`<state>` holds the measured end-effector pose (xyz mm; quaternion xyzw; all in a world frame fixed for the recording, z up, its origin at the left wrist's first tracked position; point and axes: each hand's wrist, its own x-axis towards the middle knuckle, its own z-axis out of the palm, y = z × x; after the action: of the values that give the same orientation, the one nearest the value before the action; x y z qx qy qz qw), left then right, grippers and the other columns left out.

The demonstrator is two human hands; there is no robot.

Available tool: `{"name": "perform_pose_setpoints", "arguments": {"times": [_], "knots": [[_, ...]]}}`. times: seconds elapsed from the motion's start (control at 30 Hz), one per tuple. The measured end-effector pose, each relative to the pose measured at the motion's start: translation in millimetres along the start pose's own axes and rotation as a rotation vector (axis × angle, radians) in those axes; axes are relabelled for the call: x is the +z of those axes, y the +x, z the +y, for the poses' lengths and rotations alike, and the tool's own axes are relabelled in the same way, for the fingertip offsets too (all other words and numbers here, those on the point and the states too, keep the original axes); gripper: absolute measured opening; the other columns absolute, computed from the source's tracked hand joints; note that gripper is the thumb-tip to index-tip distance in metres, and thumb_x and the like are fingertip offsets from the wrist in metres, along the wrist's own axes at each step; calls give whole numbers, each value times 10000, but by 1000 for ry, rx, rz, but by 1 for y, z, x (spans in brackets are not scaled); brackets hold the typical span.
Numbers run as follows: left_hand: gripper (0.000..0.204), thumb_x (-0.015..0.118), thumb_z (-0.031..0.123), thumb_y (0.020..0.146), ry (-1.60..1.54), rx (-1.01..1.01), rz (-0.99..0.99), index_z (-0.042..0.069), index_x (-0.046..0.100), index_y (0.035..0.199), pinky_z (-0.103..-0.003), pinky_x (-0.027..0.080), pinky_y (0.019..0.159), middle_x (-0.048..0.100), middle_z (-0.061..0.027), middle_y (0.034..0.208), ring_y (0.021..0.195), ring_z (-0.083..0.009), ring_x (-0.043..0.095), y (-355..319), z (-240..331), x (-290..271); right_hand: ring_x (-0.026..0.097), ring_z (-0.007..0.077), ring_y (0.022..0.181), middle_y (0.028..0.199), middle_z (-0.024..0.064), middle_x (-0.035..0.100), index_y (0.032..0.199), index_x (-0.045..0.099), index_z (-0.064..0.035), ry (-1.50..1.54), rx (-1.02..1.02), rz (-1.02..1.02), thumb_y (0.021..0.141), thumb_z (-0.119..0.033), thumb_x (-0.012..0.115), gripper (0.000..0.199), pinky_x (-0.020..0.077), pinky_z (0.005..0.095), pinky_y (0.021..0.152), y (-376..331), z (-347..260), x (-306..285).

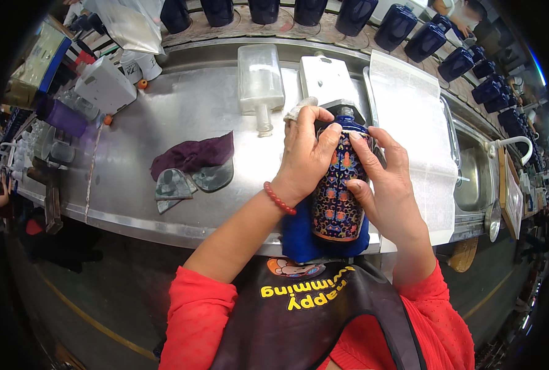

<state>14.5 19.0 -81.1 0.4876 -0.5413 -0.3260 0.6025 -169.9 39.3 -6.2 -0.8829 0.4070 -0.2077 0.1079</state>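
A dark blue bottle (pixel 337 206) with a colourful floral pattern lies tilted on a blue cloth (pixel 296 239), its short neck pointing away from me. My left hand (pixel 306 154) is closed on the bottle's left shoulder, thumb on the pattern's upper edge. A whitish wad (pixel 301 108) shows by its fingers; I cannot tell whether they hold it. On the other side, my right hand (pixel 390 182) grips the bottle, with the thumb and index finger on the patterned front. Just beyond the neck, a dark flat object is partly hidden.
A clear glass bottle (pixel 259 77) and a white block (pixel 325 79) stand beyond my hands. Purple cloth (pixel 194 153) and grey-green pads (pixel 216 177) lie left. White patterned sheets (pixel 413 123) lie right, before a sink (pixel 475 176). Plain blue bottles (pixel 396 28) line the back.
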Motion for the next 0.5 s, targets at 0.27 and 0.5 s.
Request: {"name": "perform_pose_setpoints", "arguments": {"times": [0.27, 0.5], "knots": [[290, 646, 220, 946, -131, -64, -22, 31, 573, 1152, -438, 378, 1037, 604, -166, 1157, 1132, -325, 507, 0, -3, -1, 422, 407, 1369, 1525, 203, 416, 1490, 542, -101, 6, 14, -5, 921, -229, 738, 614, 386, 482, 1145, 0, -1, 0], [296, 648, 217, 944, -132, -109, 5, 20, 570, 1151, -425, 374, 1040, 600, -157, 1157, 1131, -312, 507, -2, -1, 3, 423, 408, 1369, 1527, 203, 414, 1486, 543, -95, 2, 11, -5, 918, -221, 740, 614, 387, 483, 1143, 0, -1, 0]]}}
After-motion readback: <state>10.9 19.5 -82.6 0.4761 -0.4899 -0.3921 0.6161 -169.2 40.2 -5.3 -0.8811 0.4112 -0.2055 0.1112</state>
